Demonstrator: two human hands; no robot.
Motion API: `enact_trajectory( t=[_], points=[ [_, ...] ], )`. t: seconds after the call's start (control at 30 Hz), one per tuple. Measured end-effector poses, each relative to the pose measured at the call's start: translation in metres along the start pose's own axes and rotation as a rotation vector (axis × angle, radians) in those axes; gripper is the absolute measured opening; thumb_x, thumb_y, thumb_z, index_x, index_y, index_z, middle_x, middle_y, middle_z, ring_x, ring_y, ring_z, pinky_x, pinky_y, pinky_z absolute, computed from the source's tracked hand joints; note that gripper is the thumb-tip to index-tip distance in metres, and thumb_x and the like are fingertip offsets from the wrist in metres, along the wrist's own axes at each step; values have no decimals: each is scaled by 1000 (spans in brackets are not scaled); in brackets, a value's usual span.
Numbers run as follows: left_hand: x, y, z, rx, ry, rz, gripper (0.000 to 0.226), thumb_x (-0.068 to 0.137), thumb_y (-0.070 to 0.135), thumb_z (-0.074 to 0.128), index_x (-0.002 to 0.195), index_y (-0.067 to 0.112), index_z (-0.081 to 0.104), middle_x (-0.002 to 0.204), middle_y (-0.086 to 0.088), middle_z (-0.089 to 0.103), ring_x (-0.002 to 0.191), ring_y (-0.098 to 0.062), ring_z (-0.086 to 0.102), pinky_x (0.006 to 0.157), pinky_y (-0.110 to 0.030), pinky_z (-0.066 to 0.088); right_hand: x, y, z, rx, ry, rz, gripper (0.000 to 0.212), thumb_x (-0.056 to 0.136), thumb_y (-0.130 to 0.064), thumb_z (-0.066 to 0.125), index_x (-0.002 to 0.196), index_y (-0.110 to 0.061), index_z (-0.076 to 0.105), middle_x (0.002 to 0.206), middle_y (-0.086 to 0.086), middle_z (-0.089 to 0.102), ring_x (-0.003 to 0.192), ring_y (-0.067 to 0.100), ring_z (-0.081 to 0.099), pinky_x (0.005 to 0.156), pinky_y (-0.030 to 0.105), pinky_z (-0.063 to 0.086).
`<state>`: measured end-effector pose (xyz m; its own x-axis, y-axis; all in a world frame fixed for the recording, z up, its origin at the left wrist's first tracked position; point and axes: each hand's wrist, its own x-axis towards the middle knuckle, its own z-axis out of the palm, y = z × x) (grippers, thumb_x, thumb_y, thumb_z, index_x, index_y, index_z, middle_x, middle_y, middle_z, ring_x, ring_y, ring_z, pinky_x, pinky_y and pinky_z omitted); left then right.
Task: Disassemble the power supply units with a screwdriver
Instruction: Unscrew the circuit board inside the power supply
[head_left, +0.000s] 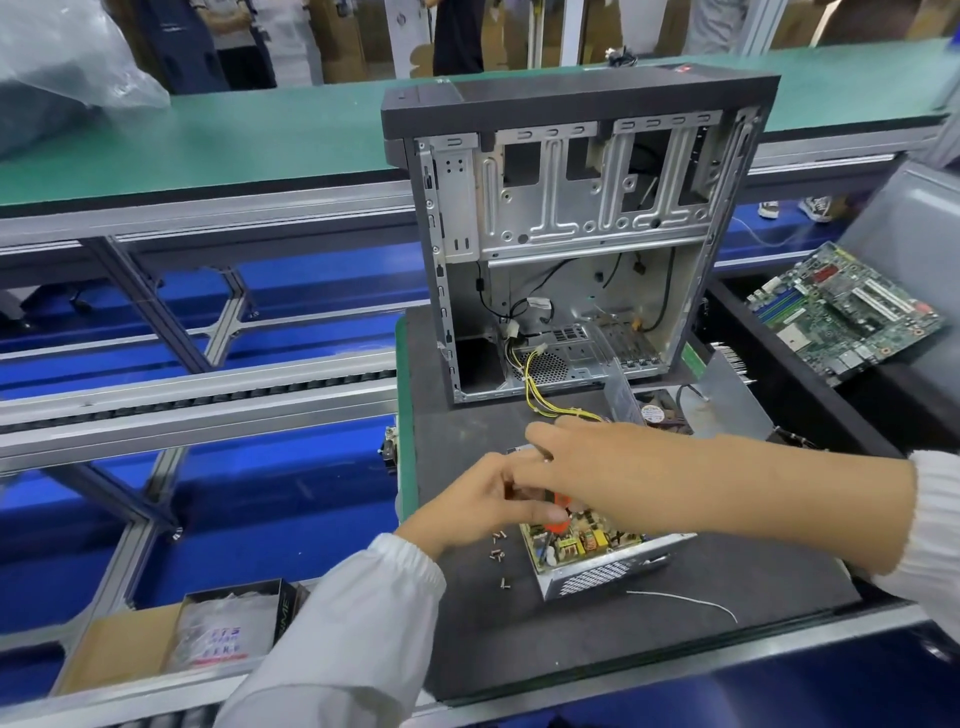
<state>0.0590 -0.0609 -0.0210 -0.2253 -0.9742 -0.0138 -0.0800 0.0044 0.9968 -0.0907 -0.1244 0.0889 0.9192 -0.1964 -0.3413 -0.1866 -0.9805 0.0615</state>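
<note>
While both hands work over it, the power supply unit (597, 551) sits lid-off on the dark mat (675, 613), circuit board bared. Left hand (467, 504) pinches inside; right hand (613, 467) reaches across, fingers curled, grip unclear. Loose screws (497, 552) beside. Cardboard box (119, 649) holds bagged parts. Computer case (571, 234) stands behind; mat's front edge near.

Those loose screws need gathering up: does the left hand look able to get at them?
Probably yes. The loose screws lie bare on the black mat, just beneath the left hand, beside the open power supply; nothing covers them.
</note>
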Motion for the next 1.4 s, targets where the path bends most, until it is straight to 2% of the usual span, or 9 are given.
enact_trajectory(
  t=[0.23, 0.37, 0.53, 0.63, 0.77, 0.97, 1.13, 1.2, 1.4],
  points=[
    [13, -9, 18, 92, 170, -21, 59, 64, 15, 89, 100, -12, 51, 84, -31, 57, 80, -23, 49, 75, -55, 46, 2, 0, -5, -72, -95, 263, 39, 101, -50, 31, 115, -18, 49, 72, -2, 31, 80, 22, 52, 56, 32, 30],
    [6, -4, 16, 40, 50, -4, 27, 71, 20, 82, 86, 32, 63, 68, 1, 34, 64, -9, 33, 61, -21, 30, 2, 3, 1, -77, -119, 179, 19, 101, -33, 42, 109, -17, 37, 91, 6, 53, 70, 23, 44, 50, 32, 26],
    [-3, 0, -3, 50, 18, -12, 14, 88, 12, 70, 94, 24, 70, 70, -19, 27, 62, -25, 30, 67, -28, 28, 1, 7, -5, -70, -83, -11, 50, 87, 2, 51, 128, -21, 35, 91, 0, 27, 77, 20, 41, 52, 29, 23],
    [-4, 0, -2, 106, -1, 49, 26, 84, -3, 69, 101, 17, 66, 58, 14, 45, 57, 9, 44, 63, -5, 35, 2, 14, -14, 2, -167, -26, 42, 90, -18, 61, 124, -22, 39, 91, -2, 31, 69, 14, 39, 56, 29, 31],
    [-1, -11, 3, 102, 156, 6, 32, 73, 4, 83, 84, -3, 54, 62, 10, 39, 56, -3, 30, 57, -18, 27, 3, 11, -11, 77, -147, 188, 51, 87, -67, 42, 98, -18, 33, 73, -4, 35, 68, 18, 48, 53, 32, 33],
    [-8, -1, -3, -5, 28, -16, 37, 81, 3, 75, 95, 36, 65, 75, -12, 34, 69, -26, 29, 65, -29, 27, 14, 3, 0, 29, -125, 41, 27, 99, -38, 43, 118, -19, 37, 74, -4, 38, 70, 23, 49, 53, 33, 32],
    [-5, 0, -6, 10, 37, -87, 13, 83, -3, 71, 86, 9, 71, 71, -16, 53, 68, -14, 50, 72, -24, 40, 10, 6, -10, -55, -238, -69, 54, 84, 5, 50, 127, -22, 33, 98, 2, 27, 78, 25, 52, 56, 39, 45],
    [-3, -2, -1, 29, 74, -55, 21, 78, -6, 75, 79, 15, 72, 69, 9, 58, 65, -4, 50, 70, -16, 40, 6, 12, -13, 11, -273, -49, 50, 87, -5, 57, 127, -24, 34, 99, -3, 28, 73, 14, 47, 51, 31, 38],
    [4, -5, 11, 17, 171, -59, 41, 72, 2, 83, 90, -11, 48, 71, -28, 46, 67, -25, 31, 63, -34, 25, 9, 9, -13, 33, -158, 249, 46, 94, -62, 33, 92, -17, 43, 80, 1, 50, 68, 19, 51, 58, 32, 39]
  ],
)
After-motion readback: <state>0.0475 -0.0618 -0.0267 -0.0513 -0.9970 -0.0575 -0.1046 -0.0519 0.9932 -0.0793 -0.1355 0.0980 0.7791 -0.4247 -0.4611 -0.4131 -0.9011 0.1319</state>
